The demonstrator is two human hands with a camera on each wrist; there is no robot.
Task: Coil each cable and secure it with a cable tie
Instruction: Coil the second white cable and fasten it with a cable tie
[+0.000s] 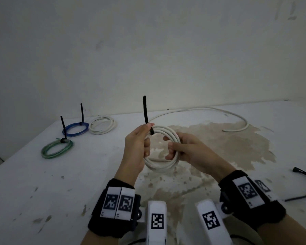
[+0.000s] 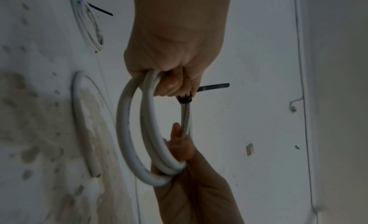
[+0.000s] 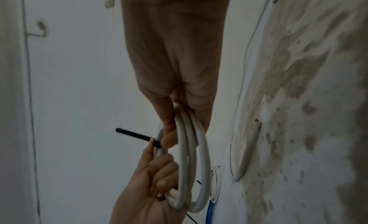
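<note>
Above the stained white table (image 1: 42,183), both hands hold one white cable coil (image 1: 163,149). The right hand (image 1: 189,151) curls around its right side; the left hand (image 1: 137,147) grips its left side, pinching the black cable tie (image 1: 146,112) wrapped there, tail upright.

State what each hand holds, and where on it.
Left hand grips the white cable coil at its left side, beside the black cable tie; right hand grips the coil's right side.

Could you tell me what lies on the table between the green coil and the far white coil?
The blue coil, tied with a black cable tie, lies between the green coil and the white coil, in the head view.
</note>
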